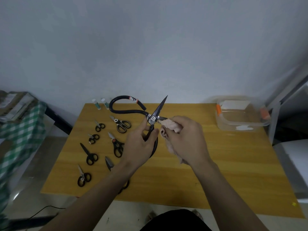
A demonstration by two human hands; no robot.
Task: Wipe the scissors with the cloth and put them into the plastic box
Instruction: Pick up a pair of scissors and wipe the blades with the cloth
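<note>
Wipe step in progress, judging by the grip: left hand (pixel 140 144) has fingers curled round the lower handle loop of the big black scissors (pixel 154 118), held up over the table (pixel 208 172), blades open. Right hand (pixel 186 137) is clamped on a pinkish cloth (pixel 170 125), fingers bunched, pinching it over the lower blade just right of the pivot screw; that blade is mostly hidden under the cloth. Upper blade is bare, dark, pointing up and away; can't tell if it's clean. Handles are large black loops, the far one has a red-and-white label. Next move likely calls for drawing the cloth out along the covered blade toward the tip, staying off the edge, then doing the other blade. Seven or so smaller scissors (pixel 90 155) lie in rows on the left of the table, one partly hidden under the left forearm. Plastic box (pixel 241 120) sits open at the far right corner, well apart from the hands, nothing clearly in it.
</note>
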